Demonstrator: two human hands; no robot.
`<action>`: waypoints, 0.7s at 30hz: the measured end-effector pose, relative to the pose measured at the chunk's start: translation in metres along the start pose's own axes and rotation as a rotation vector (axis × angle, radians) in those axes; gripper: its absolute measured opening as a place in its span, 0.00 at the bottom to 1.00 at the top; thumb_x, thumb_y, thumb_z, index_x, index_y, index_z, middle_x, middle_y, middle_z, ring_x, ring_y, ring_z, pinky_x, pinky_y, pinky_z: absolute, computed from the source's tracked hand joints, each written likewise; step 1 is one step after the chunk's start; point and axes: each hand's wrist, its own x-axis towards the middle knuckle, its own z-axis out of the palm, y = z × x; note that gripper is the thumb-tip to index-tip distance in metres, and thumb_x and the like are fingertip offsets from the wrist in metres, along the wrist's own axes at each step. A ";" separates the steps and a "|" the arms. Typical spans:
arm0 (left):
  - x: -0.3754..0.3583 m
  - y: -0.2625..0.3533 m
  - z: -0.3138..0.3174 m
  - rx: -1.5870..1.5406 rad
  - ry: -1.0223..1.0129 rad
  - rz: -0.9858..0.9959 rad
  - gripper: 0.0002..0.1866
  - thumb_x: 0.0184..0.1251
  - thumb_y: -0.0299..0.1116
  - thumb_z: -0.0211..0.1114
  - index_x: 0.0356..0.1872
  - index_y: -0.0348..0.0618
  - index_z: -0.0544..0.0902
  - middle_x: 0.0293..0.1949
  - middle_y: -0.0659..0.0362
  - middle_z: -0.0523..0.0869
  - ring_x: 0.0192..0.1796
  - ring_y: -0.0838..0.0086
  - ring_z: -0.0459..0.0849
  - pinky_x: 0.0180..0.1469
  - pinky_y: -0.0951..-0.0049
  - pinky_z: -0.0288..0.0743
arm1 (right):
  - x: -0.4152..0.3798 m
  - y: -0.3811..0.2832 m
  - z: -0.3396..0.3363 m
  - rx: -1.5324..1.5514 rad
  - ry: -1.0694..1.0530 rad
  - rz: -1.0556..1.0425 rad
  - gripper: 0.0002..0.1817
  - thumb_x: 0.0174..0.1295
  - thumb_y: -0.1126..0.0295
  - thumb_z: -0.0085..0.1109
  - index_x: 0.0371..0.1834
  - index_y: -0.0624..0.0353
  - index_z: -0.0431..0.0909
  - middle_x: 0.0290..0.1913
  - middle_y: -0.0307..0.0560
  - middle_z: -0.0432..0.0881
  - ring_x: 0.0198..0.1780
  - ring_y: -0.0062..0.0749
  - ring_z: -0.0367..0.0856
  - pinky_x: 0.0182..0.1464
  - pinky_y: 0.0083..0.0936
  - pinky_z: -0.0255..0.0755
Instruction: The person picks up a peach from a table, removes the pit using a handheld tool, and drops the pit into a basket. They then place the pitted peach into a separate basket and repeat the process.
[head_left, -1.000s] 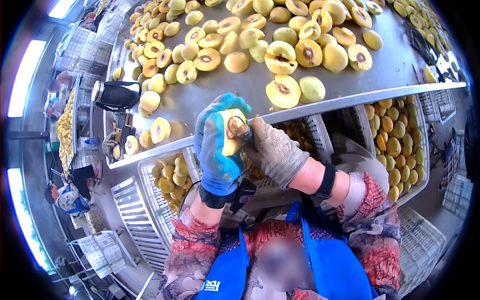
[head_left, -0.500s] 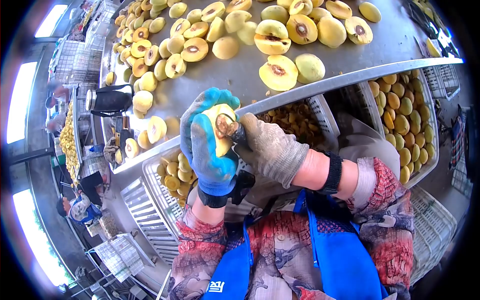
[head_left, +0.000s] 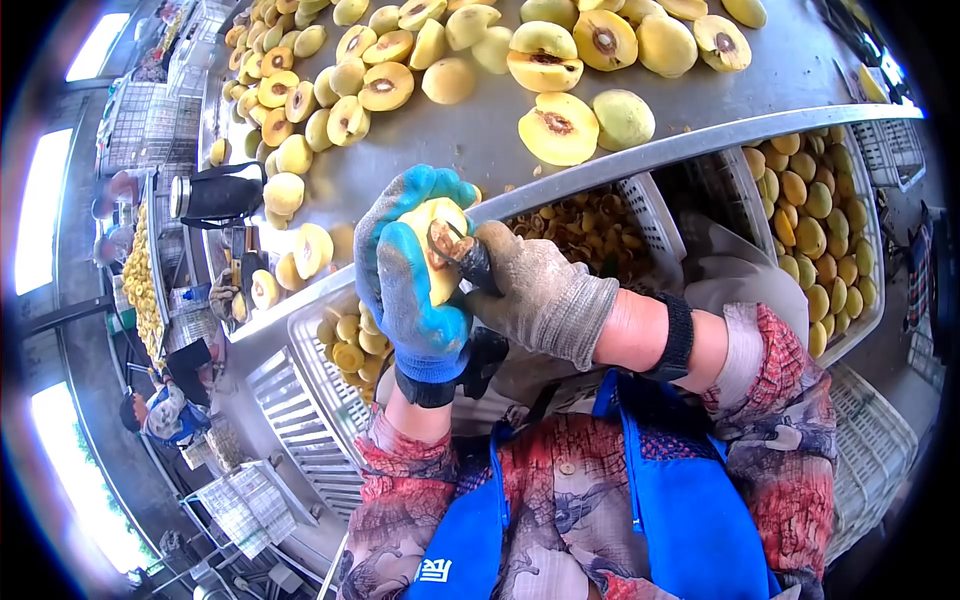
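Wearing a blue-and-grey glove, my left hand (head_left: 408, 275) is wrapped round a halved yellow peach (head_left: 443, 286), its cut face turned to the right. My right hand (head_left: 540, 290), in a dirty knit glove, grips a pitting tool (head_left: 478, 266) by its dark handle. The tool's tip is at the brown pit (head_left: 446, 240) in the middle of the half. Both hands are close together just in front of the metal table's edge. Beyond them on the table lie a cut peach half (head_left: 560, 130) and a whole-looking peach (head_left: 622, 120).
Many peach halves (head_left: 385, 87) cover the far side of the metal table (head_left: 480, 140). A black flask (head_left: 220, 195) stands at left. Below the edge are a crate of brown scraps (head_left: 590, 230), a crate of peaches (head_left: 815, 240) at right and another crate (head_left: 320, 380) at left.
The tool has turned in the peach half, and the pit now looks tilted and partly lifted from the flesh. Both hands stay together; the view has shifted slightly.
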 end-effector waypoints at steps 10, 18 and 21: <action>0.000 -0.001 -0.004 -0.004 -0.049 -0.006 0.22 0.70 0.42 0.52 0.53 0.30 0.72 0.47 0.45 0.79 0.47 0.60 0.81 0.52 0.62 0.75 | -0.004 -0.003 -0.001 0.008 -0.033 0.062 0.29 0.50 0.61 0.65 0.54 0.57 0.65 0.35 0.61 0.81 0.39 0.58 0.81 0.39 0.44 0.76; 0.004 -0.003 -0.001 -0.080 -0.065 -0.114 0.23 0.70 0.43 0.53 0.51 0.29 0.72 0.45 0.46 0.80 0.45 0.61 0.82 0.50 0.63 0.76 | -0.004 0.000 0.000 -0.009 -0.049 0.109 0.28 0.51 0.62 0.63 0.54 0.60 0.65 0.34 0.60 0.81 0.38 0.55 0.81 0.39 0.41 0.77; 0.013 -0.003 -0.012 -0.136 -0.188 -0.250 0.21 0.70 0.41 0.53 0.50 0.28 0.74 0.43 0.46 0.81 0.44 0.60 0.82 0.49 0.63 0.76 | -0.001 -0.006 -0.003 0.016 -0.108 0.213 0.27 0.52 0.63 0.62 0.54 0.59 0.65 0.32 0.55 0.82 0.36 0.49 0.83 0.40 0.38 0.77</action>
